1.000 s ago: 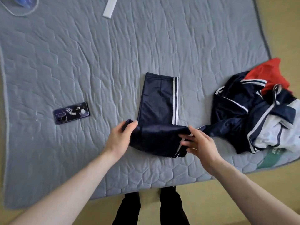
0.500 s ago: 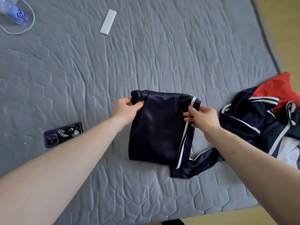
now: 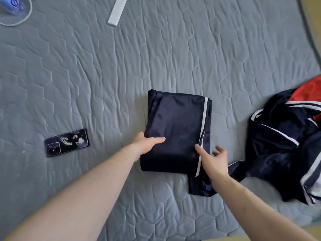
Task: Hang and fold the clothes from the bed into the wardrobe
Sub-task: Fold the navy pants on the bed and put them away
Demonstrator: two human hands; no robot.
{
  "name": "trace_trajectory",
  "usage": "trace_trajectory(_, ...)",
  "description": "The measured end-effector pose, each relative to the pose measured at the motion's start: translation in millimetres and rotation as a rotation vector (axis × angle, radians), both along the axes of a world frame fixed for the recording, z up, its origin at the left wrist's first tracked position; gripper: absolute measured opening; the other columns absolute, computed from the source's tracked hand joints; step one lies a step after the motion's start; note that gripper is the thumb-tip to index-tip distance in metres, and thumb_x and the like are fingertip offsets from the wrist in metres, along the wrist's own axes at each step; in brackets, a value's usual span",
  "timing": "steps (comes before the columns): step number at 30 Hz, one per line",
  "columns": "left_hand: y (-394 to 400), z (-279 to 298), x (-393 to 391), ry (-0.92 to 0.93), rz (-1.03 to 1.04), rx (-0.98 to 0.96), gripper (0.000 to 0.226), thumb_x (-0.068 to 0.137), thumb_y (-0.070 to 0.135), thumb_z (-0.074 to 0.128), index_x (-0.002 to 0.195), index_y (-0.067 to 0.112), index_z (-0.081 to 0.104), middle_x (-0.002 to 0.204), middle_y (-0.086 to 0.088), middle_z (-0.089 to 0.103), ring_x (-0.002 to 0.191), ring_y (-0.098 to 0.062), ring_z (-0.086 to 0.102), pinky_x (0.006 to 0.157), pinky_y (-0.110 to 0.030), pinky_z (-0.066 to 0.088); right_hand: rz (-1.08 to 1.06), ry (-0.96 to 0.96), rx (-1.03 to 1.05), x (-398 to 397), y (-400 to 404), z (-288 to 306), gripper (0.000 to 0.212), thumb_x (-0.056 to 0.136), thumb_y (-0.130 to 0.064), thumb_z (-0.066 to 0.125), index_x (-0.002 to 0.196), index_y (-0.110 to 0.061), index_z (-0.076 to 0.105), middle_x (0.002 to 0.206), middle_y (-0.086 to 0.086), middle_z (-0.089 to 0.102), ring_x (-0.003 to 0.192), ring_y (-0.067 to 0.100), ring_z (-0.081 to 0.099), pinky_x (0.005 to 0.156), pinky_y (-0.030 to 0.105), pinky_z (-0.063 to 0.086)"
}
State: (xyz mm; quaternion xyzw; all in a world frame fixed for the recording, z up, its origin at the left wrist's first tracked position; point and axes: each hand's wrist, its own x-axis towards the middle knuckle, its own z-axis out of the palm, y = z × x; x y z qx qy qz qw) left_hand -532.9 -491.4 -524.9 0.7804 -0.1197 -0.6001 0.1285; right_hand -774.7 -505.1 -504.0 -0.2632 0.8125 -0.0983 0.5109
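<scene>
Dark navy track trousers (image 3: 178,129) with a white side stripe lie folded into a rectangle in the middle of the grey quilted bed (image 3: 173,58). A loose end sticks out at the fold's near right corner. My left hand (image 3: 147,143) holds the fold's left edge, thumb on top and fingers hidden beneath the fabric. My right hand (image 3: 213,159) hovers with spread fingers at the right edge, its index fingertip touching the stripe. A heap of navy and white clothes (image 3: 281,146) with a red garment (image 3: 309,91) lies at the right.
A dark phone (image 3: 66,142) lies on the bed left of my left arm. A white bar (image 3: 117,11) rests at the far side, and a blue bottle inside a loop of cable (image 3: 12,7) at the far left corner. Yellow floor (image 3: 312,23) borders the bed's right edge.
The near half of the trousers was lifted and folded away from me, and now lies flat. My right hand has let go of the stripe edge and opened.
</scene>
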Motion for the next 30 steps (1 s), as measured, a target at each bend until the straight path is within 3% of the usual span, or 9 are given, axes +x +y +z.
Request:
trace_trajectory(4,11.4,-19.1,-4.3,0.134,0.119,0.065,0.131,0.036,0.062,0.097,0.146,0.016,0.043,0.14,0.003,0.06,0.125,-0.024,0.06,0.11,-0.045,0.047,-0.148,-0.262,0.289,-0.2,54.9,0.6,0.097,0.059,-0.066,0.09,0.137,-0.024,0.052,0.12,-0.011,0.066,0.108,0.014,0.065,0.09,0.034,0.055)
trace_trajectory(8,23.1,-10.7,-20.9,0.077,0.232,-0.018,0.089,0.059,0.046,0.092,0.133,0.014,0.057,0.124,0.0,0.07,0.111,-0.021,0.068,0.105,-0.042,0.051,-0.291,-0.427,0.24,19.8,45.7,-4.9,0.062,0.075,-0.035,0.091,0.128,-0.024,0.061,0.118,-0.006,0.073,0.104,0.015,0.07,0.076,0.029,0.056)
trace_trajectory(11,49.5,-2.1,-44.5,-0.011,0.454,-0.151,0.033,0.083,0.025,0.084,0.111,0.017,0.068,0.107,0.002,0.074,0.096,-0.014,0.07,0.093,-0.033,0.055,-0.347,-0.409,0.1,27.3,32.3,-13.0,0.066,0.068,-0.019,0.092,0.126,-0.02,0.061,0.115,0.002,0.076,0.099,0.02,0.074,0.082,0.04,0.061)
trace_trajectory(16,103.9,19.2,-96.5,-0.055,0.878,-0.042,0.05,0.073,0.022,0.092,0.114,0.004,0.068,0.108,-0.005,0.075,0.099,-0.022,0.073,0.095,-0.038,0.057,-0.395,-0.37,-0.046,23.3,19.8,-9.4,0.075,0.075,-0.005,0.086,0.139,-0.017,0.05,0.122,0.003,0.071,0.103,0.018,0.072,0.096,0.039,0.058)
trace_trajectory(18,129.8,26.0,-109.5,0.103,0.762,0.044,0.067,0.057,0.042,0.094,0.109,0.006,0.071,0.105,-0.003,0.077,0.095,-0.019,0.074,0.092,-0.039,0.058,-0.329,-0.297,-0.028,18.2,19.7,-7.2,0.07,0.082,-0.013,0.084,0.142,-0.02,0.047,0.127,-0.001,0.067,0.1,0.013,0.069,0.086,0.031,0.056)
trace_trajectory(20,148.4,35.0,-111.3,0.233,0.288,0.156,0.066,0.051,0.064,0.085,0.092,0.012,0.074,0.09,0.003,0.076,0.076,-0.008,0.07,0.076,-0.03,0.057,-0.217,-0.215,0.017,11.1,23.0,-10.7,0.077,0.08,-0.031,0.087,0.143,-0.022,0.044,0.131,-0.005,0.065,0.109,0.019,0.068,0.095,0.04,0.055)
trace_trajectory(23,151.2,34.0,-84.0,0.001,-0.404,0.11,0.049,0.075,0.065,0.07,0.064,0.017,0.068,0.06,0.009,0.062,0.053,-0.006,0.055,0.057,-0.025,0.041,-0.055,-0.187,0.076,5.1,31.5,-11.2,0.076,0.076,-0.046,0.088,0.136,-0.023,0.046,0.12,-0.007,0.064,0.107,0.016,0.065,0.092,0.035,0.051)
trace_trajectory(27,112.0,14.9,-8.6,-0.583,-0.153,-0.195,0.029,0.066,0.055,0.073,0.082,0.031,0.067,0.09,0.01,0.071,0.091,-0.016,0.069,0.081,-0.03,0.053,0.089,-0.22,0.094,4.3,45.5,-19.2,0.083,0.063,-0.058,0.091,0.127,-0.022,0.052,0.114,-0.011,0.067,0.103,0.01,0.066,0.094,0.035,0.054)
trace_trajectory(30,87.2,-2.4,36.3,-0.41,-0.043,-0.025,0.079,0.067,0.049,0.087,0.132,0.022,0.052,0.127,0.005,0.06,0.118,-0.021,0.061,0.101,-0.035,0.048,0.097,-0.221,0.064,4.9,50.7,-24.5,0.091,0.052,-0.066,0.092,0.124,-0.029,0.053,0.114,-0.012,0.07,0.104,0.011,0.069,0.098,0.04,0.056)
